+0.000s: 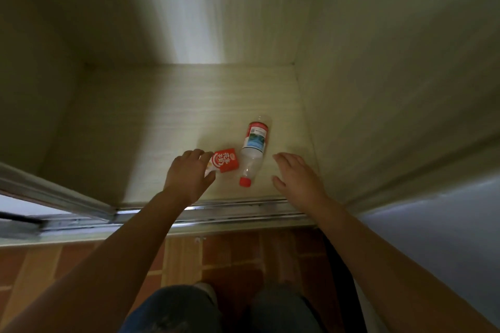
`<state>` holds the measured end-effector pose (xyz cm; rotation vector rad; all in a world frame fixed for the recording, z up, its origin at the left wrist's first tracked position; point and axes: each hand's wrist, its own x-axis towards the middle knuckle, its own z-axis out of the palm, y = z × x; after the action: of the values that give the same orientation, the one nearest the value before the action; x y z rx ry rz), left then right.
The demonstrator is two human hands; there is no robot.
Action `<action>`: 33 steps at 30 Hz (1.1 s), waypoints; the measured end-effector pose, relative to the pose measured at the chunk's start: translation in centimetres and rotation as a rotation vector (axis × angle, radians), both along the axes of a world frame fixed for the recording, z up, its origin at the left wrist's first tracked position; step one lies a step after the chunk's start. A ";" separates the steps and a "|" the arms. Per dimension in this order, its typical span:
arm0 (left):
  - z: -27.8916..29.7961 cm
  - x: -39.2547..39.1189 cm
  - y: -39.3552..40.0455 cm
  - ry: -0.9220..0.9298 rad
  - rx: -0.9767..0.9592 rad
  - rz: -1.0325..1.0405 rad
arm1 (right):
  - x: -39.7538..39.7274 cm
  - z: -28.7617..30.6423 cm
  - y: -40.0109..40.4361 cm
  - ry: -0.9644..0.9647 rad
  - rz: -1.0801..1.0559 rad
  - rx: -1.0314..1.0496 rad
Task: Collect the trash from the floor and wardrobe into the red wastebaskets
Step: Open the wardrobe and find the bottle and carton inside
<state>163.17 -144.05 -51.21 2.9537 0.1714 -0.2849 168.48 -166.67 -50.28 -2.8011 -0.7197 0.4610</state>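
Note:
A clear plastic bottle [253, 153] with a red cap and a red-and-blue label lies on the pale wooden floor of the wardrobe [167, 127], cap toward me. Left of it lies a small red and white snack packet [225, 163]. My left hand [188, 177] reaches in, and its fingertips touch the packet's left end. My right hand [296, 180] hovers open, fingers spread, just right of the bottle and apart from it. No red wastebasket is in view.
The wardrobe's side walls rise left and right. A metal sliding-door track [230, 212] runs along its front edge, with a door frame [54, 192] at the left. Brown floor tiles [232, 259] and my knees lie below.

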 end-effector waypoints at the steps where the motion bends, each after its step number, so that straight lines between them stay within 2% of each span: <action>1: -1.3 0.1 0.2 0.001 0.004 0.003 | 0.2 -1.3 0.2 -0.005 0.004 0.004; 6: -5.7 0.7 0.8 0.006 0.030 0.028 | 0.8 -5.4 1.0 -0.020 0.021 0.009; 16: -10.3 4.4 1.5 0.064 0.067 0.026 | 4.7 -8.3 2.0 -0.077 0.142 -0.078; 25: -12.5 5.0 2.5 0.046 0.012 -0.005 | 8.2 -11.0 5.2 -0.232 0.387 -0.221; 33: -13.3 5.1 2.9 -0.013 -0.038 0.004 | 8.8 -12.3 6.2 -0.323 0.461 -0.326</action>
<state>168.30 -141.14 -64.48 2.9166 0.1679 -0.2656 177.28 -160.49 -62.62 -3.0364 -1.5017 0.2070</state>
